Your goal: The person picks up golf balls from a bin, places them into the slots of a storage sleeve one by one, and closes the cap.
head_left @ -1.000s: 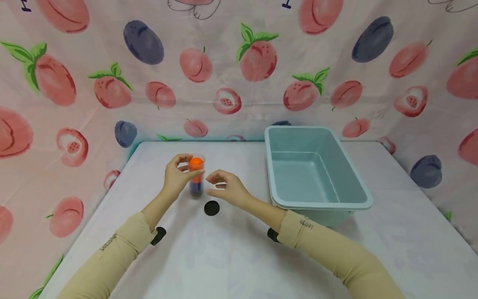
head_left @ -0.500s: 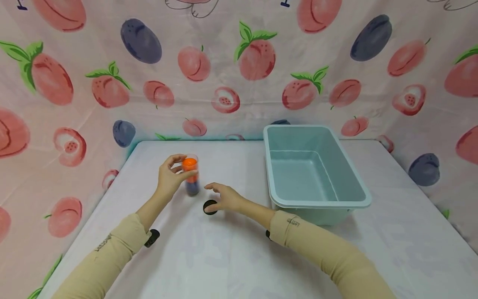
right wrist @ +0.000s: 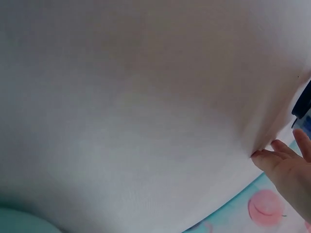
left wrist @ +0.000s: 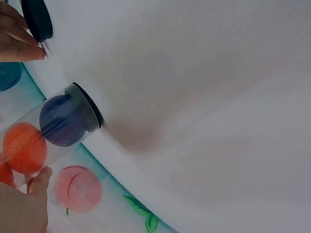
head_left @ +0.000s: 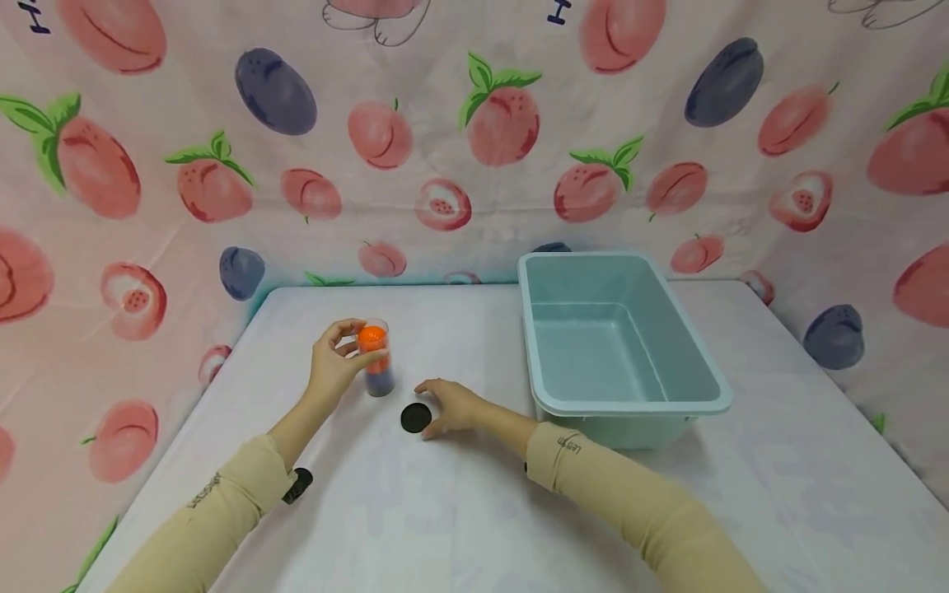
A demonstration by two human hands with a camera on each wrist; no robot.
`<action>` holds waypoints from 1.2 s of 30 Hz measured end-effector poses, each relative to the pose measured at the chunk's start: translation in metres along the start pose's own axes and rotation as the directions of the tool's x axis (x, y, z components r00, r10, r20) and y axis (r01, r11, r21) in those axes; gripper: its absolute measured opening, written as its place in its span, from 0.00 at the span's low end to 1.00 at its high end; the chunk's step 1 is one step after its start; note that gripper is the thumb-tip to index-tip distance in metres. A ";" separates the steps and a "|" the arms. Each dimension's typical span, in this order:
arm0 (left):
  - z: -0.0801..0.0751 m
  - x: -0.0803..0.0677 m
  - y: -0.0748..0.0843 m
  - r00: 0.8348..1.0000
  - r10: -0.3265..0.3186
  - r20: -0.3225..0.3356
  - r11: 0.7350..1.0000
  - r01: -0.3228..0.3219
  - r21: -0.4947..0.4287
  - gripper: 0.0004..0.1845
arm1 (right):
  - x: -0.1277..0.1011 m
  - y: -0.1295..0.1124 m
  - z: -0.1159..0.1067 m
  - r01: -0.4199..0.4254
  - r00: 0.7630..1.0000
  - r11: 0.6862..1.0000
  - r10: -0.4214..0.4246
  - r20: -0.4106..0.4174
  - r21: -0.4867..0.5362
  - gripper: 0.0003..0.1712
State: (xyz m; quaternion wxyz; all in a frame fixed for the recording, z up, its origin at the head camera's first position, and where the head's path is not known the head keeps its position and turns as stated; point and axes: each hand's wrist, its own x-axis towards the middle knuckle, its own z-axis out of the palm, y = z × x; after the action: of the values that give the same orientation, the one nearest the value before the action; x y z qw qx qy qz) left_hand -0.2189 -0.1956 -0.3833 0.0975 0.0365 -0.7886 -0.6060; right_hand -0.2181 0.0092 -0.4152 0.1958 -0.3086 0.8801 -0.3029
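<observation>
My left hand (head_left: 334,362) grips a clear tube (head_left: 380,385) near its top, thumb on one side and fingers on the other. Orange balls (left wrist: 24,147) sit inside it above a dark blue ball (left wrist: 62,120), and its base is black. The tube stands nearly upright in the head view, its upper end without a lid. A round black lid (head_left: 416,417) lies on the white table to the tube's near right. Around the lid's right side, my right hand (head_left: 455,408) is low with thumb and fingers spread, fingertips right by its edge.
A pale blue-green plastic bin (head_left: 530,346) stands on the table (head_left: 445,511) at the right, beyond my right forearm. Behind the table hangs a fruit-print cloth (head_left: 445,123). A black device (head_left: 299,486) shows at my left cuff.
My right hand has moved away from the tube, down and toward me, to the black lid. My left hand still holds the tube, shifted slightly left and lower in view.
</observation>
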 end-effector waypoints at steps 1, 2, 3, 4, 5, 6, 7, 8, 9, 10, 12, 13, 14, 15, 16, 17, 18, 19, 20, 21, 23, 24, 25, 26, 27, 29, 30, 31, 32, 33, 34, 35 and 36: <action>0.000 0.000 -0.001 1.000 0.000 0.000 1.000 0.000 -0.001 0.30 | 0.000 0.000 0.002 -0.002 1.000 1.000 0.002 0.000 -0.001 0.39; 0.000 -0.001 -0.002 1.000 0.002 0.001 1.000 -0.002 0.002 0.30 | 0.000 0.000 0.003 0.000 1.000 1.000 0.000 -0.003 -0.005 0.38; -0.001 -0.001 -0.003 1.000 0.006 0.001 1.000 -0.006 0.001 0.30 | 0.000 0.000 0.004 0.002 1.000 1.000 -0.002 -0.007 -0.009 0.38; -0.001 -0.001 -0.004 1.000 0.011 0.002 1.000 -0.011 0.004 0.30 | 0.001 0.000 0.005 0.006 1.000 1.000 -0.006 -0.012 -0.013 0.37; -0.002 -0.001 -0.004 1.000 0.012 0.003 1.000 -0.012 0.004 0.30 | 0.001 -0.001 0.006 0.007 1.000 1.000 -0.007 -0.015 -0.014 0.37; -0.002 -0.001 -0.004 1.000 0.012 0.004 1.000 -0.012 0.008 0.30 | 0.001 -0.001 0.006 0.011 1.000 1.000 -0.012 -0.022 -0.020 0.37; -0.002 -0.001 -0.005 1.000 0.011 0.006 1.000 -0.011 0.012 0.31 | 0.001 -0.002 0.007 0.014 1.000 1.000 -0.014 -0.027 -0.023 0.36; -0.003 -0.002 -0.004 1.000 0.006 0.008 1.000 -0.006 0.013 0.31 | 0.001 -0.002 0.007 0.019 0.999 0.999 -0.020 -0.032 -0.033 0.36; -0.003 -0.002 -0.004 1.000 0.000 0.009 1.000 0.000 0.011 0.31 | 0.002 -0.002 0.008 0.022 0.999 0.999 -0.024 -0.036 -0.042 0.35; -0.003 -0.002 -0.004 1.000 -0.009 0.009 1.000 0.008 0.010 0.31 | 0.001 -0.002 0.008 0.025 0.999 0.998 -0.027 -0.038 -0.052 0.34; -0.004 -0.003 -0.004 1.000 -0.021 0.005 1.000 0.021 0.002 0.31 | 0.001 -0.002 0.009 0.022 0.999 0.997 -0.026 -0.046 -0.078 0.32; -0.004 -0.003 -0.003 1.000 -0.026 0.004 1.000 0.026 0.000 0.32 | 0.001 -0.003 0.009 0.019 0.998 0.996 -0.024 -0.049 -0.088 0.31; -0.004 -0.003 -0.003 1.000 -0.031 0.002 1.000 0.031 -0.004 0.32 | 0.001 -0.003 0.010 0.017 0.998 0.995 -0.022 -0.054 -0.100 0.30; -0.004 -0.003 -0.003 0.999 -0.034 0.001 0.999 0.034 -0.007 0.32 | 0.001 -0.004 0.010 0.013 0.998 0.994 -0.020 -0.058 -0.111 0.29; -0.004 -0.003 -0.003 0.999 -0.035 0.000 0.999 0.035 -0.008 0.32 | 0.001 -0.004 0.011 0.009 0.998 0.992 -0.017 -0.064 -0.126 0.28; -0.004 -0.003 -0.003 0.999 -0.037 0.001 0.999 0.037 -0.008 0.32 | 0.001 -0.005 0.012 0.003 0.998 0.991 -0.012 -0.068 -0.137 0.27; -0.004 -0.003 -0.003 0.999 -0.040 0.003 0.999 0.040 -0.009 0.31 | 0.001 -0.005 0.012 0.000 0.997 0.990 -0.011 -0.072 -0.143 0.27; -0.004 -0.003 -0.003 0.999 -0.042 0.004 0.999 0.042 -0.009 0.31 | 0.001 -0.006 0.013 -0.001 0.997 0.988 -0.011 -0.075 -0.155 0.26; -0.004 -0.003 -0.004 0.999 -0.046 0.005 0.999 0.046 -0.010 0.31 | 0.002 -0.006 0.013 -0.001 0.997 0.986 -0.013 -0.078 -0.169 0.26; -0.004 -0.003 -0.004 0.999 -0.049 0.007 0.999 0.049 -0.012 0.31 | 0.002 -0.006 0.013 0.000 0.997 0.984 -0.015 -0.081 -0.177 0.26; -0.005 -0.002 -0.004 0.998 -0.057 0.008 0.998 0.057 -0.019 0.31 | 0.001 -0.007 0.012 -0.007 0.997 0.986 -0.007 -0.083 -0.169 0.26; -0.005 -0.002 -0.005 0.998 -0.060 0.008 0.998 0.060 -0.024 0.31 | 0.001 -0.007 0.012 -0.008 0.996 0.987 -0.006 -0.086 -0.162 0.26; -0.005 -0.001 -0.005 0.998 -0.062 0.009 0.998 0.062 -0.030 0.31 | 0.001 -0.007 0.011 -0.007 0.996 0.987 -0.007 -0.089 -0.159 0.26; -0.005 -0.001 -0.005 0.998 -0.065 0.010 0.997 0.065 -0.036 0.31 | 0.000 -0.007 0.010 -0.008 0.996 0.988 -0.006 -0.093 -0.151 0.27; -0.005 0.000 -0.006 0.998 -0.066 0.011 0.997 0.066 -0.043 0.31 | -0.001 -0.006 0.009 -0.009 0.995 0.990 -0.005 -0.097 -0.138 0.27; -0.005 0.001 -0.006 0.998 -0.068 0.010 0.996 0.068 -0.052 0.31 | -0.002 -0.006 0.008 -0.009 0.994 0.992 -0.005 -0.107 -0.123 0.26; -0.004 0.001 -0.007 0.998 -0.068 0.008 0.996 0.068 -0.053 0.31 | -0.003 -0.005 0.008 -0.006 0.994 0.993 -0.008 -0.111 -0.120 0.26; -0.004 0.001 -0.008 0.998 -0.068 0.005 0.996 0.068 -0.054 0.30 | -0.003 -0.004 0.008 -0.003 0.993 0.993 -0.011 -0.116 -0.120 0.26; -0.004 0.001 -0.008 0.998 -0.068 0.001 0.996 0.068 -0.051 0.30 | -0.003 -0.004 0.008 -0.005 0.993 0.993 -0.009 -0.120 -0.114 0.26; -0.004 0.001 -0.009 0.998 -0.067 -0.004 0.997 0.066 -0.051 0.29 | -0.003 -0.004 0.008 -0.005 0.992 0.994 -0.009 -0.126 -0.109 0.26; -0.004 0.001 -0.009 0.998 -0.069 -0.008 0.996 0.068 -0.049 0.28 | -0.002 -0.004 0.007 -0.007 0.991 0.995 -0.006 -0.130 -0.101 0.26; -0.004 0.001 -0.010 0.997 -0.070 -0.012 0.996 0.069 -0.051 0.28 | -0.002 -0.005 0.007 -0.008 0.991 0.996 -0.005 -0.137 -0.091 0.26; -0.003 0.001 -0.011 0.997 -0.070 -0.016 0.996 0.069 -0.053 0.27 | -0.001 -0.006 0.006 -0.010 0.990 0.997 -0.002 -0.143 -0.079 0.26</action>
State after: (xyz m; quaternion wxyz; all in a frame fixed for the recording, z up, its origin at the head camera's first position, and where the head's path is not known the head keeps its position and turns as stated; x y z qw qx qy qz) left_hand -0.2201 -0.2019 -0.3929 0.0844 0.0670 -0.7698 -0.6291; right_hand -0.2118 0.0038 -0.4159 0.1205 -0.2921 0.9039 -0.2884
